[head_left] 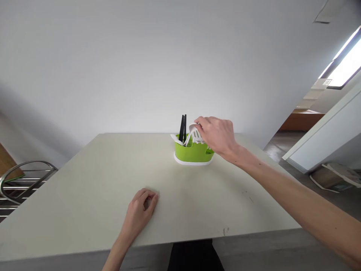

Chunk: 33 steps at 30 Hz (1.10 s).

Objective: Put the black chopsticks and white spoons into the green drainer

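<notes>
A green cutlery holder [191,153] with a white base stands toward the back of the table. My right hand [216,133] reaches over its right side, fingers closed on the upper end of a white spoon [190,134]. The spoon slants down to the left into the holder; part of it is hidden by my fingers. Black chopsticks [182,128] stand upright in the holder, and another white spoon [176,139] leans out at its left edge. A white slotted piece [197,137] shows just under my right fingers. My left hand [141,207] rests on the table, fingers curled and thumb pressed against them, holding nothing.
The pale table [84,195] reaches back to a plain grey-white wall [141,67]. At the far left, beside the table, is a metal rack [25,184]. On the floor at the right sits a lidded box [335,177].
</notes>
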{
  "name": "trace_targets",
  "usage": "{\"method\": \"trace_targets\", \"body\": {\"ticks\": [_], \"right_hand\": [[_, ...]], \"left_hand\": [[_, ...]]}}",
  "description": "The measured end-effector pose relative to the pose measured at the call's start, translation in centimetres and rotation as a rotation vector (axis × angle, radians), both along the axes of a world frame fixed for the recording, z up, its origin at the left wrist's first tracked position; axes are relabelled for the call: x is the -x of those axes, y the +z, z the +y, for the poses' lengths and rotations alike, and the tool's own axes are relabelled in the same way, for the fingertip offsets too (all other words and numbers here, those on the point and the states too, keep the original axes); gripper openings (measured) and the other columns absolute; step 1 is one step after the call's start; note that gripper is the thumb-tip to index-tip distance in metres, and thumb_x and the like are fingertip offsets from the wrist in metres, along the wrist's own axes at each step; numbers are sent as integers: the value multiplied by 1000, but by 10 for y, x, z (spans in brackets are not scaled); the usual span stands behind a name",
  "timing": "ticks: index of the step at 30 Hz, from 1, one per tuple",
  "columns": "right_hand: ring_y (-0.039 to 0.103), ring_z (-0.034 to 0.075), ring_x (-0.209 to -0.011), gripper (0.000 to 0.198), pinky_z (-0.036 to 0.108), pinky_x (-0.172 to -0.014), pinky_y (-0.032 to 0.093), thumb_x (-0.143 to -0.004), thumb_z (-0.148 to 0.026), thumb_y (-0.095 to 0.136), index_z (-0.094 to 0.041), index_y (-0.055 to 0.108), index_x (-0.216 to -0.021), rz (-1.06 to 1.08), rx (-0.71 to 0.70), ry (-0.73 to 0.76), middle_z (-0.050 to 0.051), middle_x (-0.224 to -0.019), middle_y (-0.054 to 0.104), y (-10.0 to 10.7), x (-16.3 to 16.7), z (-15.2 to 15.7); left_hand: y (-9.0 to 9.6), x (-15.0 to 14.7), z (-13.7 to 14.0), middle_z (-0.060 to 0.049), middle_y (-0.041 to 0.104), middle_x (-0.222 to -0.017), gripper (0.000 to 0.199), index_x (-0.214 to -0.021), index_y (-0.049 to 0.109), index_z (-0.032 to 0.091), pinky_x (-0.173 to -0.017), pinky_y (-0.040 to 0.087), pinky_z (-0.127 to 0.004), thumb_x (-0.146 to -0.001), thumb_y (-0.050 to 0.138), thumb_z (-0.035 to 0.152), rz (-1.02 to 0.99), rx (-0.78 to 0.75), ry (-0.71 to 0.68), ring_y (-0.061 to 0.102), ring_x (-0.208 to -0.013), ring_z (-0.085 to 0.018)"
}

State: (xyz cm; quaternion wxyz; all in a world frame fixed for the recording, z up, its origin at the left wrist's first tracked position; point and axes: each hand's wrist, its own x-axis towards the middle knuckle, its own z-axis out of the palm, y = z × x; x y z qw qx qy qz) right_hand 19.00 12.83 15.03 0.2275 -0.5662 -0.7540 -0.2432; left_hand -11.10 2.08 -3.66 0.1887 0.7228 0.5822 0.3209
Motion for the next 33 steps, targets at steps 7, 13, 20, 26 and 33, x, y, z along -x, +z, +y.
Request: {"method": "trace_targets", "body": {"ticks": [7, 13, 20, 26, 33], "right_hand": [[62, 24, -88, 25, 34, -63, 26, -102, -8, 47, -15, 71, -105, -214, 134, 37, 12, -94, 76, -33, 10, 29], [57, 28, -100, 30, 38, -79, 35, -98, -2, 45, -14, 72, -100, -295, 85, 130, 14, -99, 74, -51, 18, 37], [53, 33, -105, 33, 45, -96, 32, -100, -7, 43, -13, 75, -103, -315, 97, 206, 17, -103, 76, -71, 24, 39], [54, 33, -113, 34, 46, -106, 32, -104, -16, 42, -12, 76, -108, -252, 111, 240, 16, -103, 76, -72, 18, 25], [61, 28, -115, 29, 42, -106, 40, -104, -18, 47, -20, 68, -124, -9, 82, 324, 12, -120, 73, -63, -19, -18]], "left_hand": [[-4, 1, 1, -8, 70, -93, 42, -89, 65, 25, -67, 49, -34, -103, 45, 59, -5, 2, -24, 63, -80, -24], [-5, 1, 0, -9, 70, -94, 42, -89, 65, 25, -69, 49, -35, -103, 44, 59, -7, 9, -31, 63, -83, -24], [-3, -1, -1, -8, 70, -96, 42, -89, 66, 25, -67, 49, -34, -104, 44, 58, -3, 13, -19, 64, -85, -25], [-3, -1, -1, -7, 70, -95, 38, -89, 67, 26, -69, 50, -33, -103, 47, 55, 11, -7, -17, 64, -85, -23], [-1, -1, 3, -7, 71, -93, 41, -87, 67, 25, -68, 49, -33, -102, 47, 57, 16, -30, -24, 65, -82, -23]]}}
